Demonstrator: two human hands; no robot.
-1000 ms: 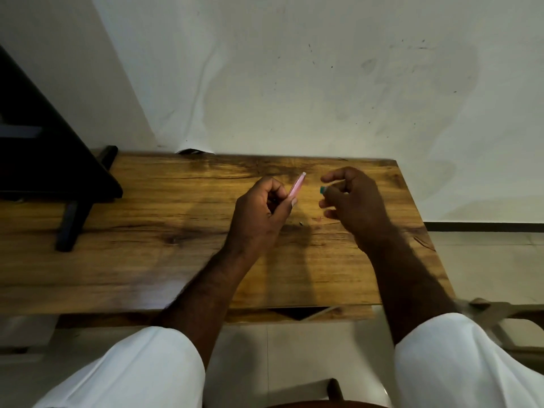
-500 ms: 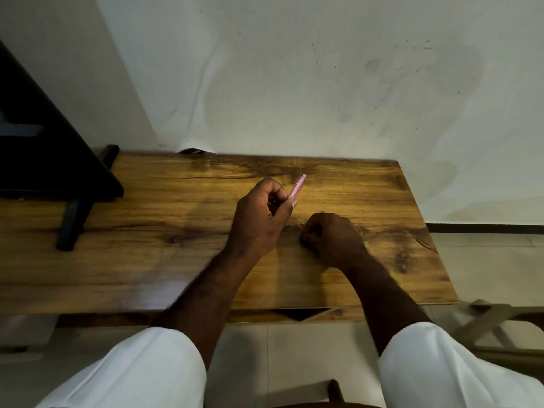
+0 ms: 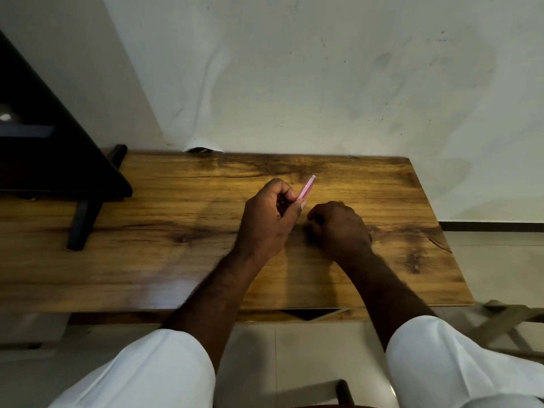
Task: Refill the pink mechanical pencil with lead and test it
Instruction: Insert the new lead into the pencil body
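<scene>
The pencil (image 3: 306,188) in my left grip (image 3: 268,219) is a slim pink stick, pale at its upper end, tilted up and away from me above the counter (image 3: 176,231). I judge it light and stiff, and its smooth plastic could slip or roll. So I hold it low on the barrel, fingers curled round it and thumb pressing, leaving the top end free. The lead, I expect, is hair-thin and brittle; it wants a gentle pinch near its middle, never a bend. My right grip (image 3: 338,228) sits knuckles-up just beside the left, fingertips curled down onto the wood. Whether it holds anything underneath I cannot tell.
</scene>
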